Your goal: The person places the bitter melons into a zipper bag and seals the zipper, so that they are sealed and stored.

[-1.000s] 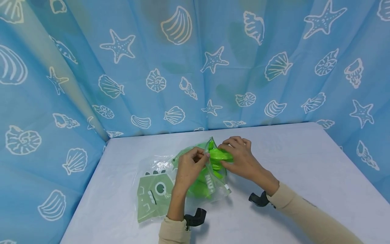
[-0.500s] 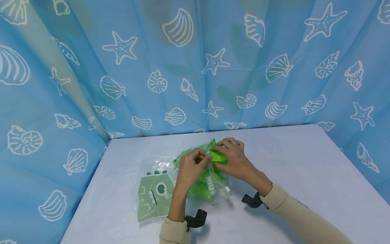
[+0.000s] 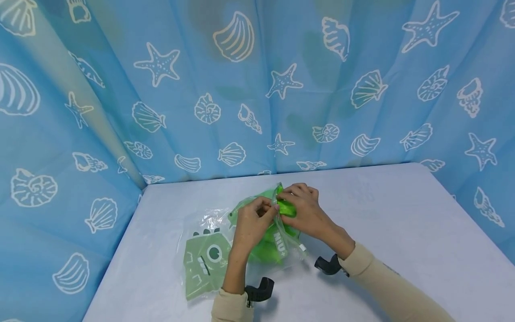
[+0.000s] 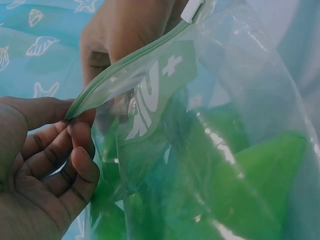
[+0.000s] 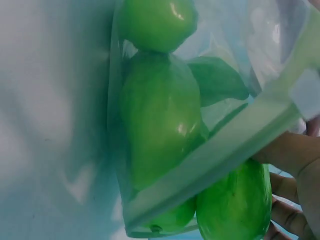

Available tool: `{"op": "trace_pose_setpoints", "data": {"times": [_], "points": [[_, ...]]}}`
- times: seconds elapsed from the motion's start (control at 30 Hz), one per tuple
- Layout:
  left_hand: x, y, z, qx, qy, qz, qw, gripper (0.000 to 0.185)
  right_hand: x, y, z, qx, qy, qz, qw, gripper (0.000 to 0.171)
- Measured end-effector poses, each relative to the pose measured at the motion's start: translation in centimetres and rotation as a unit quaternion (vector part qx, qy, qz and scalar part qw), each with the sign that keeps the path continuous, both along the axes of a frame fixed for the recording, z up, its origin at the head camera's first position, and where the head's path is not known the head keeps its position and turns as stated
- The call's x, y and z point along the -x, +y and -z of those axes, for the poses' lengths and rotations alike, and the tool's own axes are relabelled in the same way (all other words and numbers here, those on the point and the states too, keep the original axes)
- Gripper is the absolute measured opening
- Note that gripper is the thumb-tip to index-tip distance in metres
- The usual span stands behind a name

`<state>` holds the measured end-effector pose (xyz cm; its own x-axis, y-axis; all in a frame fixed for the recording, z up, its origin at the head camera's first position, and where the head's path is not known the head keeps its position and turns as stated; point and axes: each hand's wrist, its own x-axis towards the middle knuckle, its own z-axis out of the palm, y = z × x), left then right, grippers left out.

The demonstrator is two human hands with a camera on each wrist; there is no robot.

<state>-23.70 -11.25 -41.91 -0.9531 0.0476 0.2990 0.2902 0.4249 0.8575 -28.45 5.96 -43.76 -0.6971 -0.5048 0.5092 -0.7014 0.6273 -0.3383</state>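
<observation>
A clear zip bag (image 3: 278,243) with green print and several green fruits inside stands mid-table, mouth towards the right. My left hand (image 3: 251,223) pinches the bag's zip edge between thumb and index finger; the other fingers curl loosely beside it in the left wrist view. My right hand (image 3: 307,213) grips a smooth green mango (image 5: 235,207) at the bag's mouth. Its fingers partly cover the mango in the head view. Inside the bag, the right wrist view shows another elongated green fruit (image 5: 162,107) and a rounder one (image 5: 157,22). A white slider (image 4: 191,10) sits on the zip.
Left of the zip bag, clear plastic printed with a green one-eyed cartoon monster (image 3: 206,268) lies flat. The white tabletop (image 3: 394,223) extends to the right. A blue curtain (image 3: 281,107) with shell and starfish prints hangs behind the table.
My right hand has moved left towards the bag with the mango, and less of the mango shows outside the mouth. The left hand keeps its pinch, nearly still.
</observation>
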Motion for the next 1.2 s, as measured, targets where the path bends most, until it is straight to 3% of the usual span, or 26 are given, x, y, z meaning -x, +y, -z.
{"op": "trace_pose_setpoints", "data": {"times": [0.33, 0.53, 0.87, 1.2], "points": [[0.2, 0.0, 0.0, -0.010, 0.007, 0.017, 0.9998, 0.016, -0.4, 1.9, -0.7, 0.008, -0.086, -0.035, 0.996, 0.046], [0.3, 0.1, 0.1, -0.014, 0.001, 0.018, 0.9997, 0.016, -0.9, 2.8, -1.0, -0.020, -0.120, -0.049, 0.991, 0.039], [0.2, -0.1, 0.0, -0.006, -0.006, 0.007, 0.9999, 0.016, -0.1, 2.1, -0.8, -0.024, -0.087, -0.060, 0.994, 0.030], [0.2, 0.1, 0.3, -0.009, 0.000, 0.018, 0.9998, 0.017, 0.0, 0.9, -0.1, 0.002, -0.091, -0.056, 0.994, 0.025]]}}
